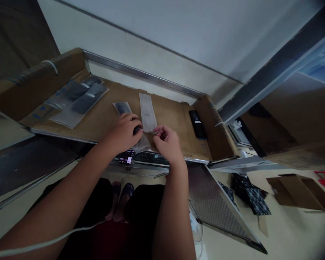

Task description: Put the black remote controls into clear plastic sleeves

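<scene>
We have our left hand (126, 131) low over the bench (173, 119), its grip closed around a dark device (136, 130) that shows between thumb and fingers. Cloudy film (142, 143) spreads out below that hand, near the front edge, and a grey-filled sleeve end (121, 107) sticks out above the knuckles; we cannot tell whether both belong to one sleeve.

Our right hand (166, 142) is just beside, thumb and forefinger close together at the near end of a flat translucent sleeve (147, 112), which lies lengthwise away from us. We cannot tell whether its grip has the film pinched.

To our left, two sleeved devices (83, 103) lie overlapping at a slant, each with a small white label. To our right, a black device (197, 124) with a white label rests near the upright cardboard side (215, 126). Below the front edge, by our left wrist, we see a phone (126, 157) with its screen lit.
</scene>
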{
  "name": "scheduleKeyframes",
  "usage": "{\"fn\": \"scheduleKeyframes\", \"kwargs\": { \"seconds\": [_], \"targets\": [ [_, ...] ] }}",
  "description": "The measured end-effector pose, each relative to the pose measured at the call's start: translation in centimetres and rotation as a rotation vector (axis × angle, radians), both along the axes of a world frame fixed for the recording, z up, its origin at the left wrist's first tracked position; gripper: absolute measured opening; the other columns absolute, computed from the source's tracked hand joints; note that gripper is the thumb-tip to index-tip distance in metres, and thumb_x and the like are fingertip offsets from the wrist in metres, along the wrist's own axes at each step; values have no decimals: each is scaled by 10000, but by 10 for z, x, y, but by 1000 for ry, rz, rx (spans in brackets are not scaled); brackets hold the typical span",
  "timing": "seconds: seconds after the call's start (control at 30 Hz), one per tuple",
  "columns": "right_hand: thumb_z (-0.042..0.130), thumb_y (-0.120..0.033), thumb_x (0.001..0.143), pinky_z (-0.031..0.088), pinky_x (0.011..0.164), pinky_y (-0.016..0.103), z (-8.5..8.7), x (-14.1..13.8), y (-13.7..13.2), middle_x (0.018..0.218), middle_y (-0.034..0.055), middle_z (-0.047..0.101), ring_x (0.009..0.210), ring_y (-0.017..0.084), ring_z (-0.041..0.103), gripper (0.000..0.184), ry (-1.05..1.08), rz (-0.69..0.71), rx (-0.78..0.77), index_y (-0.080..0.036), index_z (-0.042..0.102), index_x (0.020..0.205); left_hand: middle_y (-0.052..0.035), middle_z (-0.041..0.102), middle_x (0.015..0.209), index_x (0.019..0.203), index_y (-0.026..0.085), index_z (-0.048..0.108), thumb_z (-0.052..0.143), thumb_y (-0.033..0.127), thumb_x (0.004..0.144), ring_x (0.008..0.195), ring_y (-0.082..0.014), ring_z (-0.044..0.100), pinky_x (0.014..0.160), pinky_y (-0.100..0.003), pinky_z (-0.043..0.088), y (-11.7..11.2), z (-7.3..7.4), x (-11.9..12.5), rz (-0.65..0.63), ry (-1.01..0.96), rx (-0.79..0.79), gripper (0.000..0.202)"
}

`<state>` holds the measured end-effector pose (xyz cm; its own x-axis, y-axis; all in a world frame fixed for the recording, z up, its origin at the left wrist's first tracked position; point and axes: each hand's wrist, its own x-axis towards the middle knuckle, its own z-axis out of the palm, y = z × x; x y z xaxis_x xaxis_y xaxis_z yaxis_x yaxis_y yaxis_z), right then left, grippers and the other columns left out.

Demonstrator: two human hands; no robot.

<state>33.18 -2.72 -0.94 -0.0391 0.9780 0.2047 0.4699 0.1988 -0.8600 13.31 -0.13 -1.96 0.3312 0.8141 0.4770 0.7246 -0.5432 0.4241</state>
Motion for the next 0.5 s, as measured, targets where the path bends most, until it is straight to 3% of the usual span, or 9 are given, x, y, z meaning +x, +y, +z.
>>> {"fn": "scheduleKeyframes", "kwargs": {
  "seconds": [0.13,0.3,0.5],
  "targets": [
    [568,-209,722,409,675,284,-2,3,0,738,-33,554,679,139,532,231,12,-10,2,-194,675,926,-133,610,1380,973,178,733,559,229,886,1320,-303,565,1175,-480,445,5,-4,-20,45,-2,-45,202],
    [568,-219,722,404,656,282,-3,3,3,731,-31,569,666,143,536,219,-4,-24,3,-196,675,912,-112,551,1487,1055,160,737,494,203,911,1397,-328,503,1231,-512,378,13,9,-62,305,60,-39,285],
    [572,-229,739,415,663,280,-4,1,6,732,-31,579,673,145,551,214,-19,-47,-1,-195,678,922,-147,544,1512,1159,128,720,422,279,946,1445,-331,462,1251,-479,350,16,5,-68,355,204,-86,397]
  ]
}}
